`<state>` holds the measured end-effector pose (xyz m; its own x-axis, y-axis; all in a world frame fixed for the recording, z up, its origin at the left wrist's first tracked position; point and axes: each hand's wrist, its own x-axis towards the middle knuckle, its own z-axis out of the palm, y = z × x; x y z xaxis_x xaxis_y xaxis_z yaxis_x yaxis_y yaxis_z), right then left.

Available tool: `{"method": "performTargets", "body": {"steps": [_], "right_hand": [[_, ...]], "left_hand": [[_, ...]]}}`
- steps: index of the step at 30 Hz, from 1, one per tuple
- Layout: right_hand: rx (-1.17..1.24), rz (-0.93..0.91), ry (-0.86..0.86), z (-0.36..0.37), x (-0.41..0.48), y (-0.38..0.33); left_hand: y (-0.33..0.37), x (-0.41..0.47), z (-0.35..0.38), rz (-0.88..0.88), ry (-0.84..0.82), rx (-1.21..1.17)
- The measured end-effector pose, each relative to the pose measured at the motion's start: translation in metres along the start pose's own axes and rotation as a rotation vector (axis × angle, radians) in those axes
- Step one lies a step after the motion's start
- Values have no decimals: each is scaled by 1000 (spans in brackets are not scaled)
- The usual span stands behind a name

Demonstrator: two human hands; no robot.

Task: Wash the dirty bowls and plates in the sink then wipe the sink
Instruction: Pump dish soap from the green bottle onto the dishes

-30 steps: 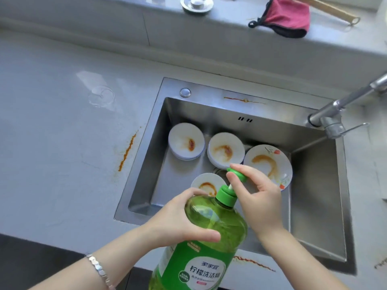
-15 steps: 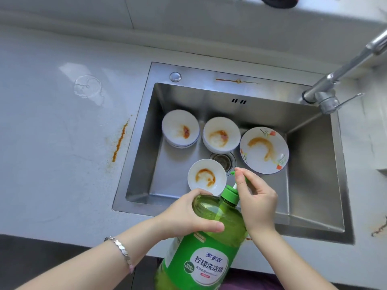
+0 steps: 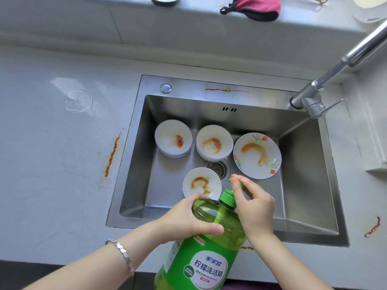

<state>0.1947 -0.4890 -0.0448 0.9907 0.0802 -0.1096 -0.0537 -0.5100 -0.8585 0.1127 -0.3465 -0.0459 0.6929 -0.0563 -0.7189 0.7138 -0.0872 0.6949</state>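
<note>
Head view, risks first:
- The bottle (image 3: 209, 237) is large and looks heavy, and only the left hand (image 3: 188, 218) carries it. If that grip slips, I'd expect it to drop onto the near bowl (image 3: 202, 183) just below its top
- The pump (image 3: 240, 184) spout is mostly hidden under the right hand (image 3: 255, 204), so I can't tell where it aims. A squirt could miss the bowl and go into the drain (image 3: 217, 168) beside it
- A hard press would likely dump too much soap, which means more rinsing later

Dishes are all dirty and sit on the floor of the sink (image 3: 188, 84): two bowls (image 3: 173, 138) at the back, a plate (image 3: 257, 155) to their right, the near bowl in front by the drain. Orange smears also run along the sink rim and the worktop (image 3: 52, 164), so the wipe-down isn't done yet

Fingers:
- Left: fingers (image 3: 209, 229) are wrapped round the bottle's shoulder, thumb across the front, in a closed grip
- Right: fingers (image 3: 236, 183) are curled, with the tips pinched on the pump head above the cap. They hold nothing else and are clear of the dishes
</note>
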Motion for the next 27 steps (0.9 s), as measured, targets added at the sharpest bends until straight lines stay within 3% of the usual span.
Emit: {"method": "performTargets", "body": {"steps": [9,14,20,23,27], "right_hand": [[-24,-27,-59,-8,15,-8],[101,-23,-96,-21,37,-39],[224,-209,-252,-49,73,-66],[128,-57,-294,-59,92,-33],[-248,332,-416,-72,115,55]], "left_hand": [[18,4,-3,13,29,45],[47,-4,-15,107,81,102],[90,2,-29,296,361,308],[87,19,-24,353,555,352],[70,46,-5,326,682,365]]}}
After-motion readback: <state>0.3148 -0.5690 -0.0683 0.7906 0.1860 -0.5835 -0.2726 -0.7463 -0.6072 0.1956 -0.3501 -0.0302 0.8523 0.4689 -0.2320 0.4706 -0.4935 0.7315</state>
